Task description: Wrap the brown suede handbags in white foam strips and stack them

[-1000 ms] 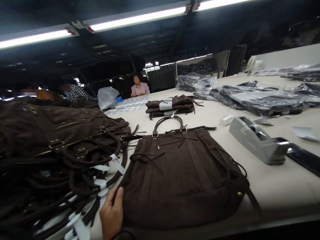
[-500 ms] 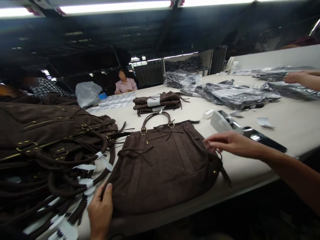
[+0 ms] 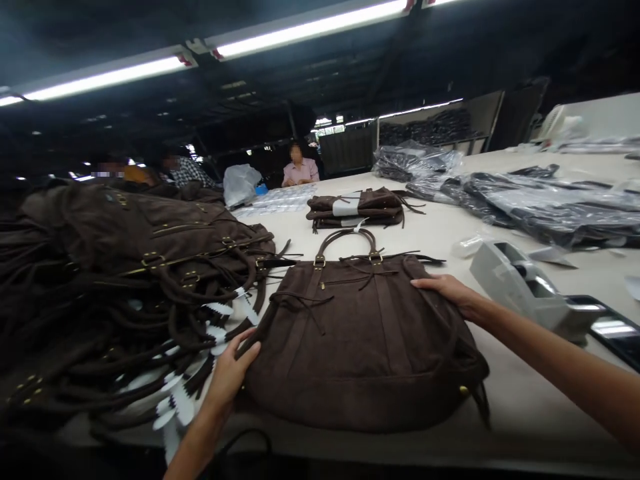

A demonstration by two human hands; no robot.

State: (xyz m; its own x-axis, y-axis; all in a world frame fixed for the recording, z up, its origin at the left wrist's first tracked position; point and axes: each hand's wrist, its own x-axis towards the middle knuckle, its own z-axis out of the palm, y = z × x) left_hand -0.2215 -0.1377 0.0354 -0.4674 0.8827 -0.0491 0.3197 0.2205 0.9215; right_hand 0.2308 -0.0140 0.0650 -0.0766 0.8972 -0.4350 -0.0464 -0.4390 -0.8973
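Nine o'clock from the soft, dark-brown, suede-like handbag (image 3: 345, 333) lying central on the cream worktop (image 3: 430, 233): high heap of similar brown bags (image 3: 100, 220); its looped handles (image 3: 168, 283), with white toothed tags (image 3: 183, 401), could snag the handbag if dragged left. Left hand (image 3: 233, 363), half past eight: edge gripped between thumb and fingers. Right hand (image 3: 447, 292), two o'clock: laid on the right edge; cannot tell whether it grips. A rightward shove could knock the grey plastic tape dispenser (image 3: 500, 283) into the glossy black phone (image 3: 613, 327). Around: banded, folded brown bags (image 3: 385, 207) block twelve; clear-plastic-wrapped dark bundles (image 3: 555, 200), two.
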